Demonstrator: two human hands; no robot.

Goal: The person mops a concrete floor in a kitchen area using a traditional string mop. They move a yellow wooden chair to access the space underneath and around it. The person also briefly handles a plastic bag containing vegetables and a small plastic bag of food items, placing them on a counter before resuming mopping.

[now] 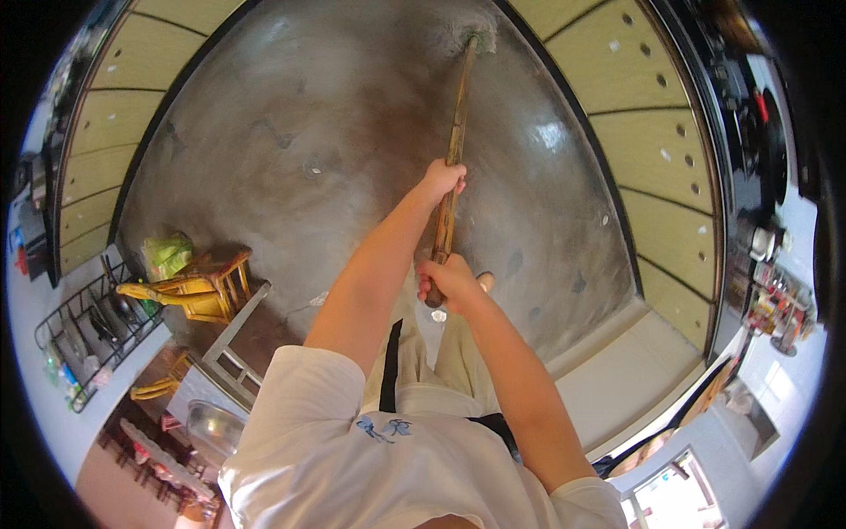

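Observation:
A long mop (456,123) with a bamboo-like handle slants from near my body toward the far end of the floor. Its head, a pale greyish patch blurred at the edges, rests on the floor at the far right. Partway along the handle, my left hand (447,179) is wrapped around it with the arm stretched forward. My right hand (449,282) grips closer to the handle's near end, whose butt sticks out just below the fingers.
Yellow-green cabinets (656,150) line the right side, and matching cabinets (115,115) the left. A wooden chair (207,286) stands at left beside a green bag (167,256). Small pale scraps (315,169) dot the grey floor (352,97). A black rack (97,326) hangs on the left wall.

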